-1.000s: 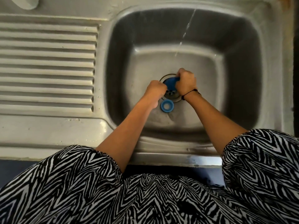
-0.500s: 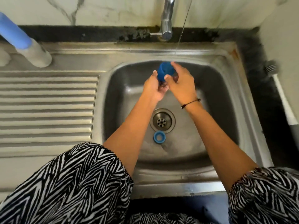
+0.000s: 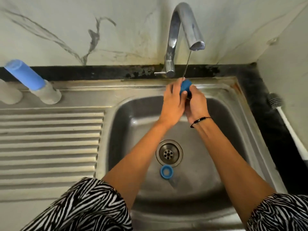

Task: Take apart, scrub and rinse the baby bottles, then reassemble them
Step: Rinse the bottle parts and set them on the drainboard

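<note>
Both hands, left hand (image 3: 173, 104) and right hand (image 3: 195, 105), grip the blue cap (image 3: 185, 86) under the trickle; light, wet-slick plastic, best held by its sides.

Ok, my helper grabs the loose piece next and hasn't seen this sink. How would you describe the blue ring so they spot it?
Look into the sink basin and find the drain. The blue ring lies flat just in front of it, untouched, unlike the blue cap held under the tap.

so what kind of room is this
Most likely a home kitchen sink area: a stainless steel sink with a ribbed drainboard, a tap running a thin stream, and a marble-look wall behind.
</note>
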Tool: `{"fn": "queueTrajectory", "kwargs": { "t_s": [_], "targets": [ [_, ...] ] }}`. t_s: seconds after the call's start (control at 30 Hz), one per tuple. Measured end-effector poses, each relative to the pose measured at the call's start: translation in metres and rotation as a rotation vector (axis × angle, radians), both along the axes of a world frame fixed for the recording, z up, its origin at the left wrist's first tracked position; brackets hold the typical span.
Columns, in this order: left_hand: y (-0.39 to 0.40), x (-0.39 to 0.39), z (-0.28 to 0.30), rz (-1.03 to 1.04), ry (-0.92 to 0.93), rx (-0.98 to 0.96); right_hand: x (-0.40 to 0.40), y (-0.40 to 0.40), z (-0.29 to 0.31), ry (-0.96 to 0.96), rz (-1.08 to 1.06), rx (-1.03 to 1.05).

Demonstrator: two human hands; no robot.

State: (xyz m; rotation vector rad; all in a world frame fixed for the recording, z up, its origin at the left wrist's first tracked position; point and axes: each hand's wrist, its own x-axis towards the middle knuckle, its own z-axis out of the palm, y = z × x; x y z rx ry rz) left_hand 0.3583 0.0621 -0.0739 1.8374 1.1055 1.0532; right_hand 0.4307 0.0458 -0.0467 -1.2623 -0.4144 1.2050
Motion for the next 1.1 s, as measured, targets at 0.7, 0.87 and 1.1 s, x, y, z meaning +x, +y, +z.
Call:
{"fn": "queueTrajectory", "kwargs": {
  "t_s": [0.7, 0.87, 1.1],
  "targets": [
    [0.007, 0.001, 0.041, 0.198, -0.525, -0.663, -0.004, 0.005, -0.001, -0.749, 0.207, 0.098],
    [0.012, -0.011, 0.041, 0.142, -0.449, -0.732, -0.004, -0.004, -0.001, -0.799, 0.331, 0.159],
    [0.023, -0.015, 0.052, 0.127, -0.326, -0.957, 0.020, 0.001, 0.006, -1.468, 0.514, 0.096]
  ]
}}
